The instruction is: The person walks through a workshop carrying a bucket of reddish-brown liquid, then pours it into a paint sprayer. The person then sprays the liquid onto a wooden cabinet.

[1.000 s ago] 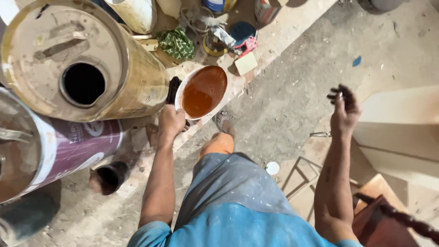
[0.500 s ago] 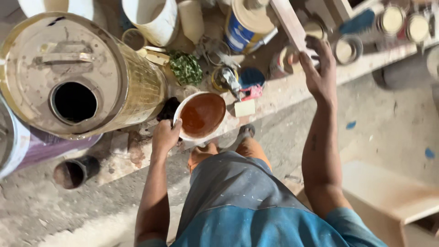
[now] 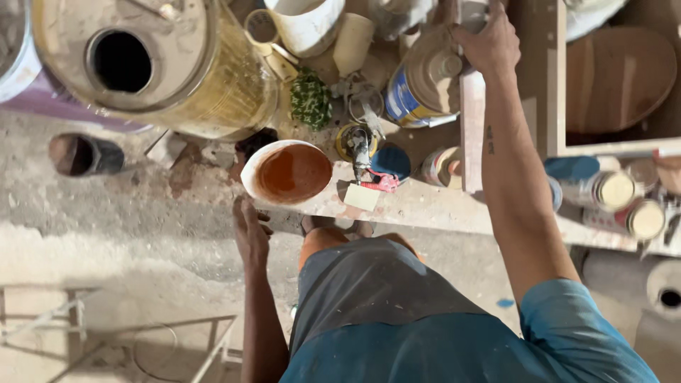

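Orange-brown liquid fills white bowl (image 3: 287, 172), set at the worktop (image 3: 425, 206) edge. Left hand (image 3: 250, 234) hangs open just below it, holding nothing. Right hand (image 3: 488, 39) grips an upright board (image 3: 472, 135). Risk: a knock could tip the bowl off.

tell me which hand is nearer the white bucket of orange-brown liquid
Left. The left hand hangs just below the white bucket, apart from its rim; the right hand reaches far up past it, on a wooden post.

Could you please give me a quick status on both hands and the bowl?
Left hand empty, just below white bowl. Right hand gripping upright wooden board. Bowl sits on ledge, cans crowding it.
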